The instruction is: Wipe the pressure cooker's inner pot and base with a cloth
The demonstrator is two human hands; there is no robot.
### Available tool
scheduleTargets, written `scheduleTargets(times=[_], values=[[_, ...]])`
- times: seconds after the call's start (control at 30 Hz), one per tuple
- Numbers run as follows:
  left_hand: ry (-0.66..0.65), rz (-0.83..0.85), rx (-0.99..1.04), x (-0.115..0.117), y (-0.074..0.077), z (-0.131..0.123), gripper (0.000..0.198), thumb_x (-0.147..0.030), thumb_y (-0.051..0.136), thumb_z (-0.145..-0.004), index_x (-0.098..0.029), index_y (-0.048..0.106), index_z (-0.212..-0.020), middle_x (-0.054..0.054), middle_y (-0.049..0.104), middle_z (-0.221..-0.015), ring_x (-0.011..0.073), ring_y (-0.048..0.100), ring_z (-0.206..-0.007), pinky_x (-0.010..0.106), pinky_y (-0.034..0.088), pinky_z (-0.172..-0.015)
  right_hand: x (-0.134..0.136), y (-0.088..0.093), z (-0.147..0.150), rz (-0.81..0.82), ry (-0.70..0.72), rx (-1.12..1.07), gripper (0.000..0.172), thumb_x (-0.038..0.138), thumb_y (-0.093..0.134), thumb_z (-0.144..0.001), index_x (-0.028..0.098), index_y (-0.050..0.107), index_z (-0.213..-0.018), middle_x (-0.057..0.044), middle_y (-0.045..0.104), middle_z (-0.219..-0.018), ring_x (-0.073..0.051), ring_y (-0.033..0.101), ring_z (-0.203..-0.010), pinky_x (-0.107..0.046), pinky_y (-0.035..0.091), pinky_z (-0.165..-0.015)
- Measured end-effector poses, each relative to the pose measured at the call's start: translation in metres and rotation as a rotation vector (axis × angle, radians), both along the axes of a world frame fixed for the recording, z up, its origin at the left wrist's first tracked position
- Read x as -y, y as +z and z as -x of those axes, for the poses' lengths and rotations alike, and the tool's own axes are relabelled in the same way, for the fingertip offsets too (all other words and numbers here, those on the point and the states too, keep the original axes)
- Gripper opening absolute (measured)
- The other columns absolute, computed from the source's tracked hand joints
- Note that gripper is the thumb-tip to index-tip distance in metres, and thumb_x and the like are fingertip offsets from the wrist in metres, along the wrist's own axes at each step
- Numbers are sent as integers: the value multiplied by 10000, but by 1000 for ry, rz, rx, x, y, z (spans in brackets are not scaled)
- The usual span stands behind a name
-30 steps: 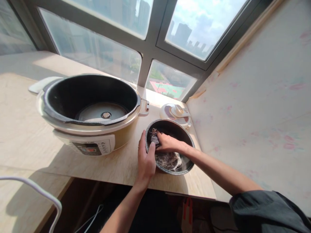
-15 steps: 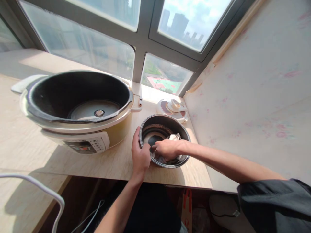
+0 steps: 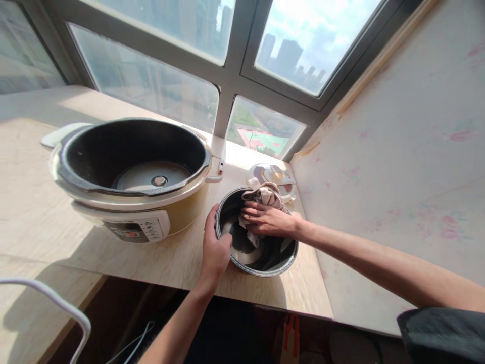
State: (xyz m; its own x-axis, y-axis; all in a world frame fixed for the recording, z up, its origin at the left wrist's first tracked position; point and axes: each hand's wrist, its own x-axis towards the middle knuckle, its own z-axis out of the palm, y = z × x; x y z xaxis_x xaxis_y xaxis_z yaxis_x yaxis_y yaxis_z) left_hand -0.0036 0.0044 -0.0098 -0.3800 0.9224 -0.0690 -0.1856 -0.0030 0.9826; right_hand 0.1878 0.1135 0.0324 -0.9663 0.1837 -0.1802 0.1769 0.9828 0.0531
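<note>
A black round inner pot stands on the pale ledge in the middle of the head view. My left hand grips its left rim, thumb inside and fingers around the outer wall. Over the pot's far right side my right hand presses a crumpled, stained cloth against the inner wall. Part of the cloth bunches up above the rim, and a corner hangs down inside. To the left sits the open electric pressure cooker base, its dark cavity showing a round heating plate.
Behind the pot lies the cooker lid, near the patterned wall. Windows rise at the back of the ledge. A white cable loops at the lower left. Below the front edge is a bag with red handles.
My right hand has moved with the cloth from the near part of the pot up to its far right wall. My left hand keeps its hold on the rim.
</note>
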Motion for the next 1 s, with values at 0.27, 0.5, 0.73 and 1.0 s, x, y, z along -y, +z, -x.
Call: scheduleTargets(times=[0.27, 0.5, 0.73, 1.0], values=[[30, -38, 78, 1, -5, -3, 820, -63, 525, -593, -172, 569, -1405, 101, 564, -1510, 280, 472, -1451, 385, 340, -1243, -15, 10, 16, 149, -144, -145, 352, 222, 438, -1065, 285, 677, -1316, -72, 636, -1449, -254, 476, -1446, -597, 304, -1242], [57, -50, 154, 2, -7, -6, 804, -89, 536, -606, -172, 582, -1405, 93, 551, -1529, 271, 457, -1463, 381, 328, -1246, -14, 14, 30, -78, -177, -197, 402, 170, 350, -1068, 241, 659, -1315, -140, 617, -1427, -290, 514, -1344, -558, 403, -1109], [199, -49, 253, 3, -1, -16, 695, -116, 544, -580, -163, 676, -1261, 99, 701, -1307, 291, 632, -1245, 380, 517, -1057, 10, 24, 36, -235, -570, 42, 257, 96, 521, -941, 153, 743, -1057, -226, 708, -1059, -343, 642, -995, -462, 485, -821], [339, -4, 342, 3, 1, -27, 607, -134, 593, -574, -172, 723, -1165, 85, 754, -1167, 270, 691, -1079, 365, 553, -939, 24, 50, 29, 298, -911, 364, 204, 280, 772, -647, 215, 777, -840, -98, 746, -772, -280, 708, -727, -349, 504, -628]])
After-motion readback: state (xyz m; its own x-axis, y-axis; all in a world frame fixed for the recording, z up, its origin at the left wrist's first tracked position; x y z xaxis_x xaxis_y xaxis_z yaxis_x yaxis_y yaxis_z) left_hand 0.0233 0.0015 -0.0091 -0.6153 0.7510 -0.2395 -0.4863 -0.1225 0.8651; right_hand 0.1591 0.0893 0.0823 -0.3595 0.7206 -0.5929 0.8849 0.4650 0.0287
